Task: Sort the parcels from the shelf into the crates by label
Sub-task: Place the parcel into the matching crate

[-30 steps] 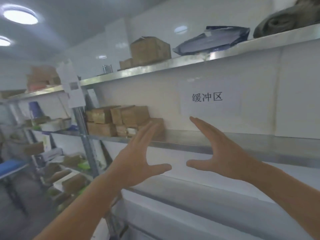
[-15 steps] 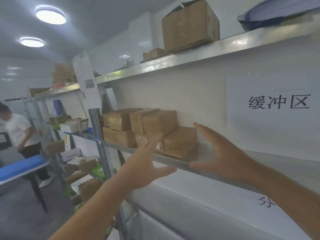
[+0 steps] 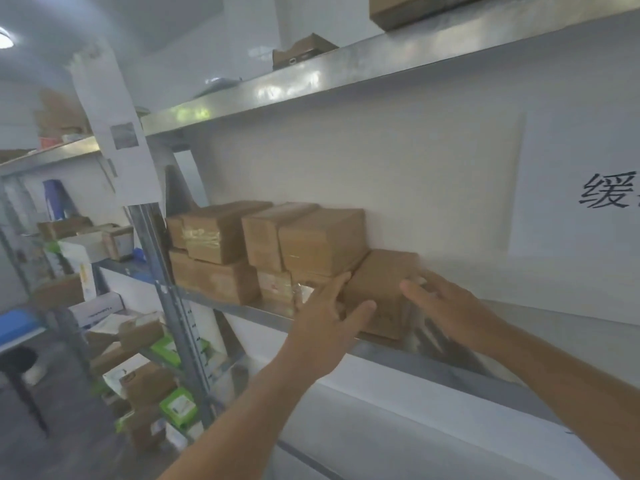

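Stockroom (steel shelving (image 3: 346, 69), cardboard parcels (image 3: 322, 240))

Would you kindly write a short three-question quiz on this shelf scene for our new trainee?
1. True or false: both hands are on the same parcel.
2. Which parcel is being taken? A) the rightmost one B) one on the top shelf
3. Fill in: the parcels sit on a ____ shelf.

Key: 1. True: the left hand and right hand flank the brown parcel. 2. A. 3. Metal shelf.
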Tool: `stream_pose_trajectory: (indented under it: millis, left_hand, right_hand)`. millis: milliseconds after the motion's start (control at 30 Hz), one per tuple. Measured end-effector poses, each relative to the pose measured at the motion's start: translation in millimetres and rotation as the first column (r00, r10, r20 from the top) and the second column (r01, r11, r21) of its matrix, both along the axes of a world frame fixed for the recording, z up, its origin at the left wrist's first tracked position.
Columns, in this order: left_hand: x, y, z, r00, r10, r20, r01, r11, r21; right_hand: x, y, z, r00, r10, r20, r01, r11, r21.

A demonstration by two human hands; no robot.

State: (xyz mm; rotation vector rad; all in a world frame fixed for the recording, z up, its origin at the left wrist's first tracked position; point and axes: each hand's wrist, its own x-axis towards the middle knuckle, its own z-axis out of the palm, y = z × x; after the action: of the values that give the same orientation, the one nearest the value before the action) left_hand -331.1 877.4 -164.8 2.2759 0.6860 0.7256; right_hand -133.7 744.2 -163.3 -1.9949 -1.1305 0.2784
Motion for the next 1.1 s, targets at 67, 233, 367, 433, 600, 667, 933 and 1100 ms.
stream_pose_trajectory:
  millis: [67, 233, 367, 433, 600, 667, 933, 1100]
  left_hand:
    - [8.1, 0.6, 2.8, 1.0, -0.023, 0.011, 0.024, 0.99, -0.139]
    - [37.5, -0.2, 15.7, 0.982, -0.078, -0.17, 0.031, 0.965, -0.261]
    - [54.2, 8.4, 7.5, 0.963, -0.127, -0.237, 0.034, 0.932, -0.362]
    - [53.7, 3.1, 8.6, 0.972, -0.169, -0.161, 0.089, 0.907, -0.412]
    - [38.6, -16.1, 18.9, 0.953, -0.297, 0.056, 0.298, 0.891, -0.342]
    - [36.9, -21.8, 20.2, 0.943, -0.31, 0.118, 0.331, 0.905, -0.267]
    - [45.8, -71.3, 31.6, 0.846, -0.469, 0.253, 0.529, 0.798, -0.288]
    - [56.9, -112.3, 38.0, 0.796, -0.484, 0.363, 0.599, 0.546, -0.585]
  right_hand:
    - [2.9, 8.7, -2.7, 0.996, -0.066, -0.053, 0.066, 0.998, -0.006]
    - [-0.2, 11.6, 2.2, 0.9, -0.196, -0.389, 0.188, 0.98, -0.06]
    - [-10.1, -1.8, 10.7, 0.9, -0.143, -0.412, 0.132, 0.99, -0.054]
    - [-19.5, -13.4, 15.5, 0.91, -0.113, -0.398, 0.118, 0.993, -0.012]
    - [-37.1, -51.3, 24.5, 0.953, -0.112, -0.282, 0.155, 0.979, 0.135]
    - [-42.8, -70.0, 26.3, 0.957, -0.121, -0.262, 0.177, 0.963, 0.203]
    - [-54.7, -148.1, 32.0, 0.971, -0.201, -0.128, 0.233, 0.913, 0.336]
    - [-58.9, -204.1, 20.5, 0.902, -0.115, -0.417, 0.321, 0.824, 0.467]
